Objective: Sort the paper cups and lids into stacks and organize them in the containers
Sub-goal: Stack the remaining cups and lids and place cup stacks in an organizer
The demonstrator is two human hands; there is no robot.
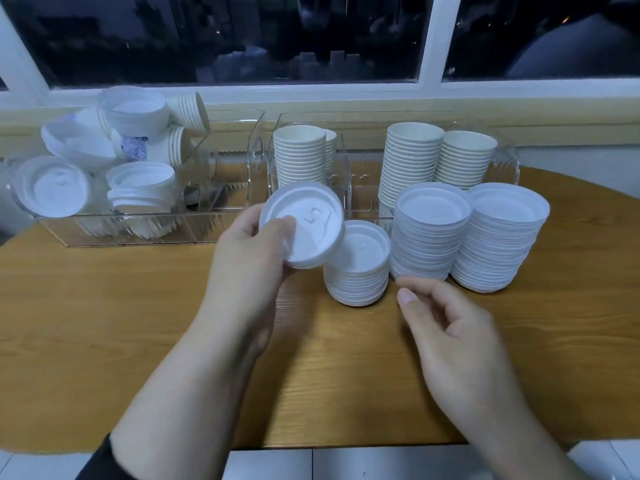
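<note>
One white ridged lid

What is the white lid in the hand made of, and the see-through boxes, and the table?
The lid in the left hand looks like thin matte white plastic, with a moulded raised rim. The see-through boxes seem clear, glossy acrylic or hard plastic: cups show through their walls. The table looks like wood or wood-look laminate, with visible grain lines.

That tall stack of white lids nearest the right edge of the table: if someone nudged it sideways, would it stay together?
Probably not neatly. The right lid stack is tall, stands free on the table and already leans slightly, so a push high up would likely tip it. The lids look thin and light, so they would probably scatter.
</note>
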